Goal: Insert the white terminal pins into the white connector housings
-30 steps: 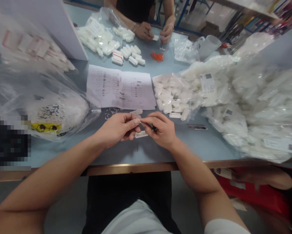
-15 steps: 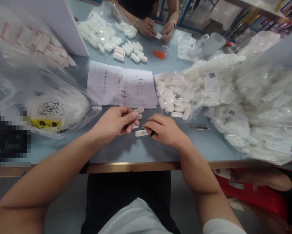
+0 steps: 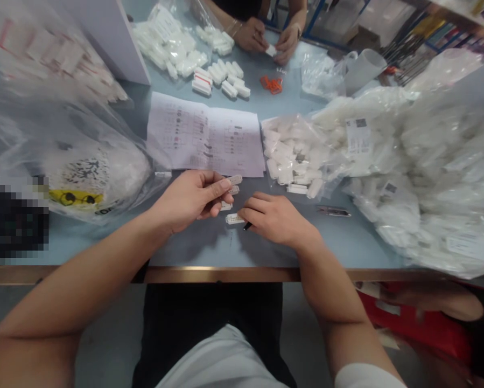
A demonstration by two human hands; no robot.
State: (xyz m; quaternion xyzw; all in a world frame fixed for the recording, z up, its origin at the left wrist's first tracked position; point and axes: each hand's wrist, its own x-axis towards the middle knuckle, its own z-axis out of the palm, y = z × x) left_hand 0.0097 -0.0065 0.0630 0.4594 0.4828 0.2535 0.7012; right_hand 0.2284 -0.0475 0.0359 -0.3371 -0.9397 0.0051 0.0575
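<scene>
The closed left hand (image 3: 189, 202) pinches a narrow white plastic strip (image 3: 234, 179); the half-closed right hand (image 3: 276, 218) holds a small black tool (image 3: 247, 226) beside another white plastic strip (image 3: 234, 218).

The left hand (image 3: 189, 199) pinches a few white plastic connector strips (image 3: 234, 179) between thumb and fingers, held just above the blue-grey table (image 3: 209, 248). The right hand (image 3: 276, 218) lies curled on the tabletop, a small black tip (image 3: 247, 226) (too little shows to name it) poking out beneath its fingers. Another white connector (image 3: 234, 218) sits between the hands. Just ahead lie printed sheets (image 3: 205, 134) and a plastic bag of white connectors (image 3: 294, 151); across the table, a co-worker's hands (image 3: 252, 35) hold a small white piece (image 3: 271, 50).
</scene>
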